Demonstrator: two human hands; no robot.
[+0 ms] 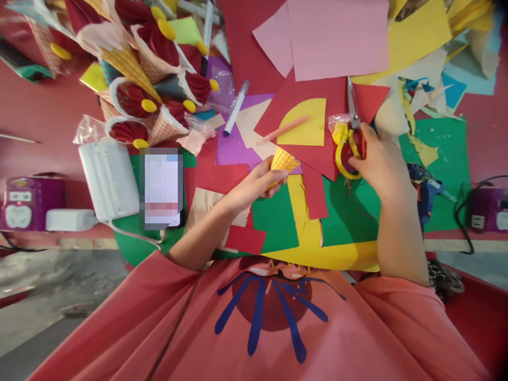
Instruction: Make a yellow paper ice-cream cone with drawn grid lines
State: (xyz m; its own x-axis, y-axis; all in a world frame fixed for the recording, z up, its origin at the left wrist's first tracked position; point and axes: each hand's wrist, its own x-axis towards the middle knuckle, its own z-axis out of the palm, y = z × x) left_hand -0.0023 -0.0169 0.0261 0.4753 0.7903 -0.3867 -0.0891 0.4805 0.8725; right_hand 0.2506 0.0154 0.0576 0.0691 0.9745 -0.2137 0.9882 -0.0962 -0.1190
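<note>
My left hand (256, 186) is closed on a small yellow checked paper piece (282, 161), holding it over the coloured sheets in front of me. My right hand (379, 161) grips the yellow handles of a pair of scissors (348, 138), whose metal blades point away toward a red sheet (309, 95). A pink pencil (282, 129) lies on a yellow half-round paper (307, 124) between the two hands.
Finished paper cones with red fans and yellow dots (146, 79) pile up at the upper left. A white box (109, 177) and a phone (162, 188) lie left. A marker (236, 107), pink paper (337, 37), green sheets (444, 159) and a glue gun (426, 188) surround the hands.
</note>
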